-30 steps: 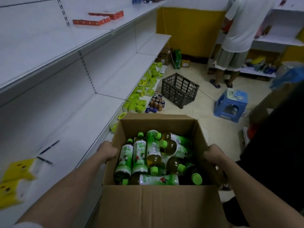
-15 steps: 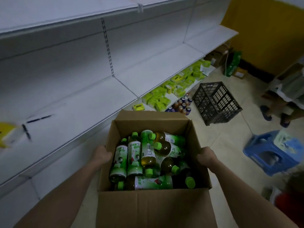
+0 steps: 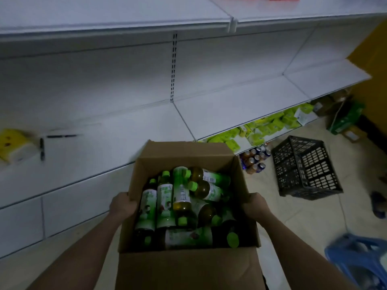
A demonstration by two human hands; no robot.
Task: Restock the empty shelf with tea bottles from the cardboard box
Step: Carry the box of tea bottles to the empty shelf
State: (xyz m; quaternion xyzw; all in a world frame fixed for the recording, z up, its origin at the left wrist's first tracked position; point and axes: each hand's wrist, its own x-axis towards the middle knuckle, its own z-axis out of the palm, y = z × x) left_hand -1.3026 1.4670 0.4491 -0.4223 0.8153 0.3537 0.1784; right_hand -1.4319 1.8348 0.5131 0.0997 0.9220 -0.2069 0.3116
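1. Left hand (image 3: pixel 122 206) grips the left wall of the open brown cardboard box (image 3: pixel 188 266); right hand (image 3: pixel 254 207) grips the right wall.
2. Green-capped tea bottles (image 3: pixel 182 197) lie jumbled inside, between both hands.
3. White metal shelf (image 3: pixel 104 143) just beyond the box.

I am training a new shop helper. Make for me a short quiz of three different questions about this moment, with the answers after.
1. True or false: a tea bottle already stands on the white shelf.
2. What do the left hand and right hand hold?
A) black crate B) cardboard box C) blue stool
3. Fill in: the caps of the tea bottles are ____.

Key: 1 false. 2 B, each hand grips one side wall of the cardboard box. 3 green.
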